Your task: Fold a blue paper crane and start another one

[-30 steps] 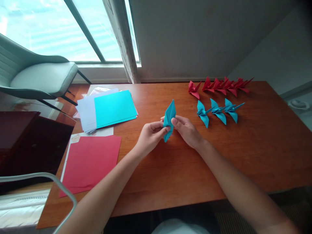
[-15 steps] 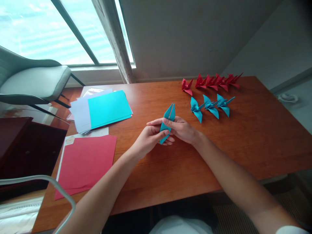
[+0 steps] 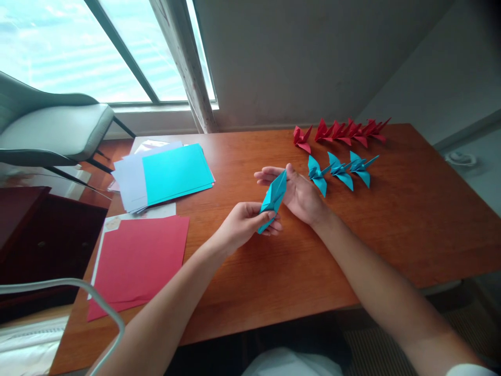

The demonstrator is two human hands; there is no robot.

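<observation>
"Red sheets [image 3: 141, 261] at the table's [image 3: 254, 287] left, then blue sheets [image 3: 178, 174]. And after those?"

"Left hand [image 3: 246, 222], thumb pressed on the lower end of the folded blue paper [image 3: 275, 194], some fingertips showing beneath."

"Which way does it point?"

"Its long axis slants: lower end in that pinch, upper tip leaning away and rightward, just beside the right hand [image 3: 301, 197]."

"What are the right fingers doing?"

"Outstretched, gripping nothing; whether that hand touches the tip, I can't tell. Further right stand three blue birds [image 3: 338, 169]."

The folded turquoise paper [image 3: 273, 198] slants in the left hand [image 3: 246, 221]
</observation>
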